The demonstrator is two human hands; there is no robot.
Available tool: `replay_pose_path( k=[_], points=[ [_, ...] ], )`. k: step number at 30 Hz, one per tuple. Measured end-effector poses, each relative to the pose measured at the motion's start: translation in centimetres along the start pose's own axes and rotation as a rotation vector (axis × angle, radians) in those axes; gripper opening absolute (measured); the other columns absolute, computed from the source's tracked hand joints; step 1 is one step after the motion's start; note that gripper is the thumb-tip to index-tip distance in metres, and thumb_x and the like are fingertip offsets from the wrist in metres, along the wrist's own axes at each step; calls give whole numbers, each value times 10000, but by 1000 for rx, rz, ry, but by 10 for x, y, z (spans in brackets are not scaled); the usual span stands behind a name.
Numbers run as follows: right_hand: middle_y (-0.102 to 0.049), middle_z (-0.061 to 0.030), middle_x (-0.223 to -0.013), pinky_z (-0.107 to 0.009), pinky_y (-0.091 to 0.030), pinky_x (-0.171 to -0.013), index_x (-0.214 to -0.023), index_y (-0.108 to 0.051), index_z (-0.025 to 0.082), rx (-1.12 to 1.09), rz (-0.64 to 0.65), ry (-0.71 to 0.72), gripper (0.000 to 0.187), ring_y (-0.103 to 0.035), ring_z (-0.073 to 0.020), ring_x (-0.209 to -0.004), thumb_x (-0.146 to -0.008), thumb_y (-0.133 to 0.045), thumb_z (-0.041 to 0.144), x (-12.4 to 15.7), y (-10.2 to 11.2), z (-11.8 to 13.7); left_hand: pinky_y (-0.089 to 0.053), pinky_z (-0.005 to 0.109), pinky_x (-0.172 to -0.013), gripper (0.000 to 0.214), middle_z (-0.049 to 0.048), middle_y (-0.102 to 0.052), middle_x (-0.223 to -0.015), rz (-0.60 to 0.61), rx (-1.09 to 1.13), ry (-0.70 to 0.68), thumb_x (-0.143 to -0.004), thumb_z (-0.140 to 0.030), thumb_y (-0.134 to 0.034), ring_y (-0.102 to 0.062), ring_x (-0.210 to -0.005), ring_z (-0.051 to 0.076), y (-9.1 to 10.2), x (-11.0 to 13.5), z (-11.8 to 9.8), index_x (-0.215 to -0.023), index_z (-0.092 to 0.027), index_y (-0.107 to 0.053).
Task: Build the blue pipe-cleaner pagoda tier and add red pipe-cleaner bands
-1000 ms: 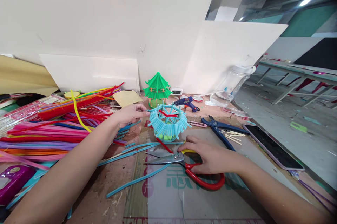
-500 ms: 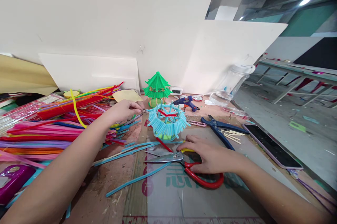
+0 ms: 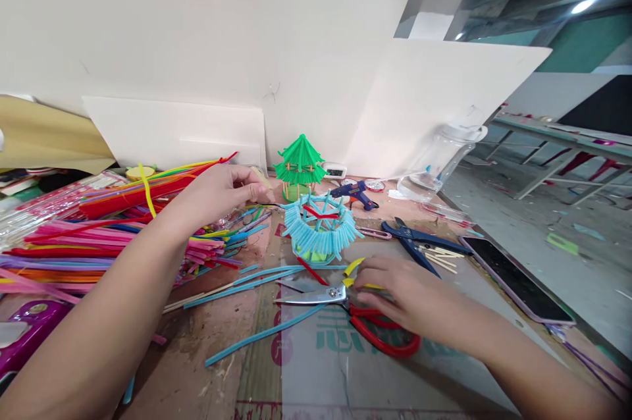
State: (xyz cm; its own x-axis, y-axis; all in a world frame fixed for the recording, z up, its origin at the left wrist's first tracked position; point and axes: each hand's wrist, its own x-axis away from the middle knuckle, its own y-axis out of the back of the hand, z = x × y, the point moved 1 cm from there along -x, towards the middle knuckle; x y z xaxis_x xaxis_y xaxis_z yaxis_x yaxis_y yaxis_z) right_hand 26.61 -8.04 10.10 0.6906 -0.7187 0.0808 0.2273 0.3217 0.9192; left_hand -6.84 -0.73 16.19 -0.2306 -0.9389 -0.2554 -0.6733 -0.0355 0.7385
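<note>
My right hand [image 3: 388, 285] is curled over a yellow-handled tool [image 3: 353, 267], most of which is hidden under the fingers. Right below it lies a pair of scissors [image 3: 320, 296] with red handles, blades pointing left. My left hand [image 3: 239, 188] is closed, thumb against fingers, beside a piece of tan paper [image 3: 261, 178]; whatever its fingertips hold is hidden. Between the hands stands a round light-blue pipe-cleaner model [image 3: 320, 236] with red strips across its open top. Behind it is a green pagoda-like model [image 3: 300, 163].
Bundles of coloured pipe cleaners [image 3: 113, 242] cover the left side. Loose blue pipe cleaners [image 3: 261, 338] lie in front. To the right are blue-handled pliers [image 3: 412, 236], small sticks [image 3: 442, 257], and a phone [image 3: 516, 278]. A glue gun [image 3: 358, 193] and a clear jug [image 3: 442, 160] stand behind.
My right hand has closed around the yellow-handled tool, and more of its yellow shows above the scissors. My left hand has shifted slightly upward, away from the blue model.
</note>
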Motion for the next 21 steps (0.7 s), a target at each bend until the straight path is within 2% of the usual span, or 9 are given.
replay_pose_path(
  k=[2, 4, 7, 9, 13, 15, 17, 19, 21],
  points=[
    [-691, -84, -1098, -376, -528, -912, -1011, -674, 245, -90, -95, 32, 222, -659, -234, -1010, -1029, -508, 392, 4, -3, 22, -382, 243, -519, 384, 0, -667, -639, 24, 69, 19, -844, -572, -610, -575, -547, 149, 2, 4, -3, -813, -196, -683],
    [-673, -91, -1205, -359, -555, -879, -1190, -619, 268, -221, -207, 39, 230, -670, -210, -981, -1007, -556, 393, 7, -8, 44, -377, 244, -482, 419, 14, -686, -652, 87, 168, 45, -862, -607, -589, -558, -496, 142, 2, 8, -8, -908, -200, -678],
    [-668, -97, -1218, -357, -583, -819, -1538, -340, 321, -365, -285, 20, 633, -685, -198, -918, -971, -619, 359, 1, -15, 73, -411, 249, -481, 445, 20, -687, -663, 201, 291, 31, -830, -651, -600, -575, -506, 148, 2, 13, -19, -877, -210, -647],
    [-677, -97, -1181, -379, -587, -822, -1602, -223, 333, -436, -304, 50, 756, -685, -203, -901, -965, -630, 347, -15, -17, 89, -424, 252, -499, 442, 8, -661, -633, 214, 314, 6, -801, -661, -616, -577, -526, 152, 3, 16, -27, -804, -219, -616],
    [-683, -99, -1158, -401, -587, -849, -1638, -148, 288, -667, -403, 87, 839, -678, -191, -887, -950, -628, 313, -67, -14, 104, -428, 258, -527, 404, -21, -586, -563, 202, 335, -63, -812, -625, -613, -543, -520, 147, 6, 22, -37, -757, -225, -593],
    [-693, -95, -1141, -388, -590, -832, -1603, -280, 248, -745, -396, 69, 770, -681, -195, -922, -929, -648, 299, -89, -11, 103, -418, 256, -527, 393, -26, -569, -553, 194, 340, -96, -820, -611, -607, -529, -516, 142, 7, 25, -39, -754, -224, -593],
    [-734, -56, -973, -357, -588, -777, -1384, -594, 209, -753, -319, 76, 449, -694, -186, -844, -943, -624, 290, -98, -7, 101, -395, 252, -517, 397, -26, -555, -542, 162, 320, -98, -811, -611, -604, -513, -512, 137, 9, 26, -40, -748, -219, -598],
    [-728, -7, -772, -310, -573, -697, -1070, -753, 205, -715, -289, 108, 207, -687, -158, -706, -972, -590, 287, -92, 2, 100, -374, 251, -509, 398, -22, -554, -546, 112, 288, -85, -807, -605, -601, -505, -519, 136, 9, 26, -40, -747, -212, -614],
    [-719, 25, -709, -264, -552, -651, -968, -772, 231, -654, -397, 184, 178, -675, -128, -646, -984, -600, 273, -72, 17, 100, -406, 259, -538, 379, -4, -608, -603, 70, 278, -91, -826, -571, -600, -549, -573, 150, 7, 25, -39, -779, -200, -661]
  ],
)
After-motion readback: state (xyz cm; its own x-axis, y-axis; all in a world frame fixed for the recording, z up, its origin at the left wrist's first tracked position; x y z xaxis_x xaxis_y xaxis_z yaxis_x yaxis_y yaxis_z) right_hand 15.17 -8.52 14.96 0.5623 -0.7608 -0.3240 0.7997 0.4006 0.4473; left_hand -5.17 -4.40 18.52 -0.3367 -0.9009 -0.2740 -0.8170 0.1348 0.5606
